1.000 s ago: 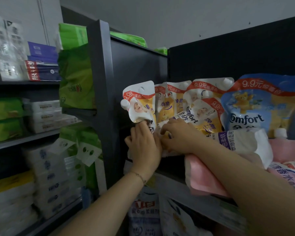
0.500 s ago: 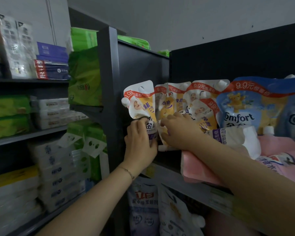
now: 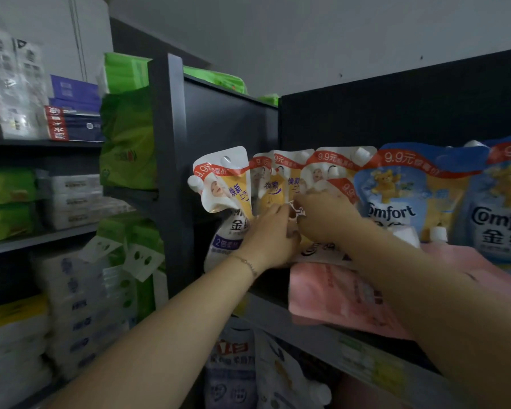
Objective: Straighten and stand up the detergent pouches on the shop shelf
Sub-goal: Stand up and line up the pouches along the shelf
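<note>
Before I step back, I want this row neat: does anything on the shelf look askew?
Yes. The leftmost yellow pouch tilts left, its top creased, beside the dark upright. A pink pouch lies flat, overhanging the shelf edge, instead of standing.

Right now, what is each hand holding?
Left hand: fingers curled on a yellow pouch in the row.
Right hand: fingers curled on the neighbouring pouch.

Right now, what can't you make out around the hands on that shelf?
Head view:
Left hand and right hand: fingertips buried among the yellow-and-white spouted pouches; grip unclear.
Pouch bases: covered by both hands.
Rightmost blue Comfort pouch: cut by frame edge.
Shelf-edge price labels: blurred.
</note>
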### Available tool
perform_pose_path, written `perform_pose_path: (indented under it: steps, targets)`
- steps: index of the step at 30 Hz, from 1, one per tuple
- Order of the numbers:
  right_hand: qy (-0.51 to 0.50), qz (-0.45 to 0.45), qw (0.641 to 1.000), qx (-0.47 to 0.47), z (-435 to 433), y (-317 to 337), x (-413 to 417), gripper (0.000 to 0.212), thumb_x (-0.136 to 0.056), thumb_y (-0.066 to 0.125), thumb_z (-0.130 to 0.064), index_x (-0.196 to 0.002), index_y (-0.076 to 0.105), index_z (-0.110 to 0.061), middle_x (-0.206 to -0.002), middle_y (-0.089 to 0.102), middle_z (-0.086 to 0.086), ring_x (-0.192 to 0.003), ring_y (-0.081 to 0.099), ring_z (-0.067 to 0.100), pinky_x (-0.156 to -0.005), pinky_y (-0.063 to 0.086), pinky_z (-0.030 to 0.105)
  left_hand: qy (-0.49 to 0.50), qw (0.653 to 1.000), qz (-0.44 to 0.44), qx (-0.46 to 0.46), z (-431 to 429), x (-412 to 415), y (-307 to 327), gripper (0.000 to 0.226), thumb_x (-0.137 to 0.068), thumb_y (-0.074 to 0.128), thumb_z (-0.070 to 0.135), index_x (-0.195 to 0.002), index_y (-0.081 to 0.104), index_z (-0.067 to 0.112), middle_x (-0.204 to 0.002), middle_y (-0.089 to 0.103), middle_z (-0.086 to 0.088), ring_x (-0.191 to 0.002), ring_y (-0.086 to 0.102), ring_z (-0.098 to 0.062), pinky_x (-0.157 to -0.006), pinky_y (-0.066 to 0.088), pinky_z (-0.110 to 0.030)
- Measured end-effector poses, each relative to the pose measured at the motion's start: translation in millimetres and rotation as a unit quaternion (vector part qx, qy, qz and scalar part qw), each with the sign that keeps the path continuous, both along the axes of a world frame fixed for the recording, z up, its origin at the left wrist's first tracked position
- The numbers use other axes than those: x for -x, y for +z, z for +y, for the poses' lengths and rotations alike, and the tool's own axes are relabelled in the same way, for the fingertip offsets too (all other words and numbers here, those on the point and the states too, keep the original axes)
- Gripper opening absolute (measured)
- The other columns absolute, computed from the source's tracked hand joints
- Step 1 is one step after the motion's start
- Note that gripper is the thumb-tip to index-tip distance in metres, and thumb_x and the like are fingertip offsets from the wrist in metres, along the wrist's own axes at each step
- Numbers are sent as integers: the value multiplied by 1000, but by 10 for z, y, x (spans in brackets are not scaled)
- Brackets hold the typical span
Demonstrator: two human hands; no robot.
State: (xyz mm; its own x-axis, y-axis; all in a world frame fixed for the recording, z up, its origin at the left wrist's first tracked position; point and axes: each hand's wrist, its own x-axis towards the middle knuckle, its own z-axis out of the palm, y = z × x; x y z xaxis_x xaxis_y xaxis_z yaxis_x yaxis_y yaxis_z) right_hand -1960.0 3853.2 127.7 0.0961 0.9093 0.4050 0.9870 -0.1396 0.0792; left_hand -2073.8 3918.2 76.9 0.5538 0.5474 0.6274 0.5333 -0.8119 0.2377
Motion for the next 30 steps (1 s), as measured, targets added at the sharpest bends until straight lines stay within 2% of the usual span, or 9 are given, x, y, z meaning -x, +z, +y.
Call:
perform_pose_path:
  steps: [2,6,10,15,21,23,25,27,30]
  targets:
    - [-21,7,1000,0,47,-90,-47,47,-94,45,-31,-138,43,-15,-138,46,11,-128,41,34,-106,30,50,29,998,36,32,61,-180,65,42,-85,58,29,-125,51,16,-130,52,-9,-120,50,-29,-95,43,-40]
    - [-39,25,999,-24,85,-109,-120,43,-93,41,-23,-134,43,-11,-136,45,14,-128,38,36,-107,28,52,51,993,99,26,229,-451,111,42,-84,56,38,-122,52,20,-121,58,-7,-114,55,-31,-93,47,-47]
    - [-37,35,998,-31,93,-149,-119,50,-93,41,-20,-141,36,-8,-139,42,16,-130,36,37,-109,28,51,91,988,123,16,299,-546,69,46,-89,55,30,-132,49,16,-136,48,-9,-126,44,-32,-102,40,-52]
    - [-16,36,998,-56,73,-175,-106,53,-85,48,-17,-137,39,-14,-137,41,13,-129,34,37,-108,28,51,113,983,142,12,256,-567,50,31,-96,46,19,-125,53,12,-129,54,-12,-123,48,-34,-101,42,-49]
    - [5,36,991,-131,60,-209,-30,56,-86,48,-20,-140,36,-15,-147,29,11,-135,25,35,-109,25,49,34,999,-17,20,258,-499,-127,21,-90,51,8,-106,64,11,-119,62,-15,-110,57,-36,-93,45,-53]
    - [16,47,986,-159,57,-213,-26,54,-89,46,-22,-141,36,-16,-152,24,12,-140,19,34,-112,21,48,37,999,-35,-4,317,-495,-158,26,-91,50,10,-114,61,15,-119,63,-11,-108,60,-31,-92,47,-48]
    - [27,58,980,-188,42,-208,-37,52,-89,48,-21,-140,39,-15,-153,24,12,-141,17,34,-114,22,49,25,995,-93,-12,353,-465,-180,25,-93,50,15,-115,62,19,-114,67,-6,-104,63,-25,-88,49,-39]
    - [44,61,971,-227,33,-208,-39,50,-84,53,-17,-133,46,-13,-149,32,13,-137,24,34,-110,27,51,-7,980,-198,34,372,-411,-200,26,-95,47,28,-115,64,25,-116,67,-1,-105,62,-19,-87,48,-32]
    - [58,67,956,-279,43,-211,-23,51,-79,58,-15,-129,50,-10,-148,35,16,-138,24,36,-108,29,53,-62,930,-340,128,381,-335,-194,28,-93,48,41,-107,67,27,-110,69,0,-104,63,-17,-93,50,-38]
